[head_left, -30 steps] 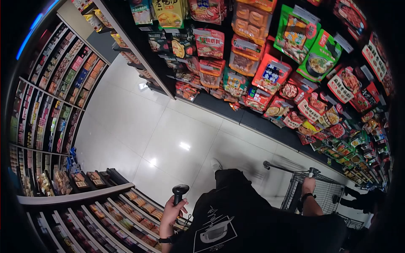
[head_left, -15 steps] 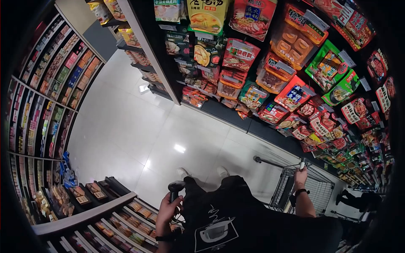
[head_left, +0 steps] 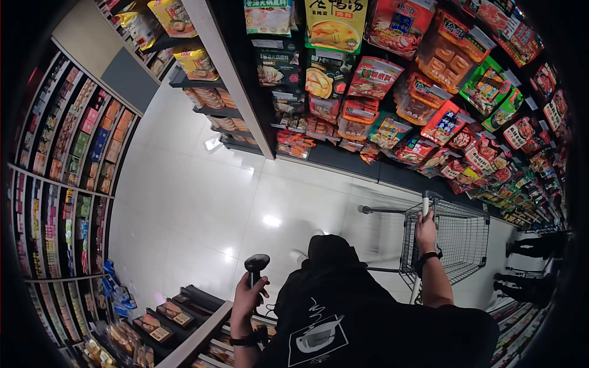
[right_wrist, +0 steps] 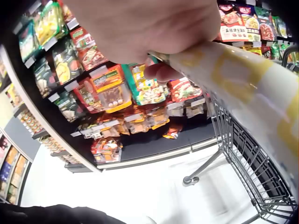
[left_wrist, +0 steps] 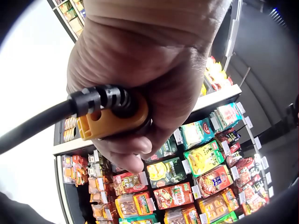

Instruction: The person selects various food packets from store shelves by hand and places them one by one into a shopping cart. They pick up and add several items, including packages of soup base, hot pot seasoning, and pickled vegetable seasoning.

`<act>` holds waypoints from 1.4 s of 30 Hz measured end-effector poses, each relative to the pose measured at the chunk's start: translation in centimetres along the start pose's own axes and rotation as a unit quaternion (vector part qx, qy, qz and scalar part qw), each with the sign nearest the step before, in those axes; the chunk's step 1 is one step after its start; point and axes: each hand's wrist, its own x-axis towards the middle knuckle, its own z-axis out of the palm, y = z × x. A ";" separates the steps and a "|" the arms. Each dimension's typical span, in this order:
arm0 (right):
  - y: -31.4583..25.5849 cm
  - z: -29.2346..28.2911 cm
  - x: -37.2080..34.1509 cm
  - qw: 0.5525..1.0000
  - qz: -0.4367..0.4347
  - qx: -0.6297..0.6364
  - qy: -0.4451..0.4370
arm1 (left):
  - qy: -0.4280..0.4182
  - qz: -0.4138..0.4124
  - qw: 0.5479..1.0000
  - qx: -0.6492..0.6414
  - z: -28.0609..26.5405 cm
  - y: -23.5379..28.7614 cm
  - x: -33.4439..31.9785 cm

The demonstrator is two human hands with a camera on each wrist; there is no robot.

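I hold a black handheld device (head_left: 256, 264) in my left hand (head_left: 246, 302), fingers curled round its handle, with the rounded head standing up past my grip. Against my palm sits a yellow end piece (left_wrist: 117, 122), and a black cable (left_wrist: 39, 125) runs out from it. My right hand (head_left: 425, 232), farther forward than the left and well apart from it, is wrapped round the white-and-yellow bar (right_wrist: 252, 86) of a wire shopping cart (head_left: 457, 239), whose basket lies just to the right of that hand. Ahead of my right hand, a dark rack carries rows of bright food packets (head_left: 423, 116). Near my left hand, on its outer side, a low shelf holds boxed goods (head_left: 175, 313). One pale shoe (head_left: 298, 256) shows on the tiled floor (head_left: 196, 184) between my hands. Dark-clothed legs (head_left: 531, 247) show beyond the cart, right of my right hand.
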 end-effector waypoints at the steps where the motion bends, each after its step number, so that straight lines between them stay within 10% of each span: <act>1: -1.5 0.7 -0.7 1.000 -0.013 0.004 0.003 | -0.007 0.001 1.000 0.002 -0.5 0.9 0.6; 16: -23.9 8.0 -4.8 0.997 -0.020 0.066 -0.026 | -0.096 0.027 0.990 0.100 -5.1 16.7 13.4; 24: -30.9 9.8 -2.4 0.899 0.044 0.349 -0.262 | -0.094 0.032 0.991 0.087 -7.8 24.7 18.1; 42: -42.9 13.0 -6.4 0.995 -0.027 -0.007 -0.094 | -0.217 0.078 0.962 0.147 -23.8 30.2 26.5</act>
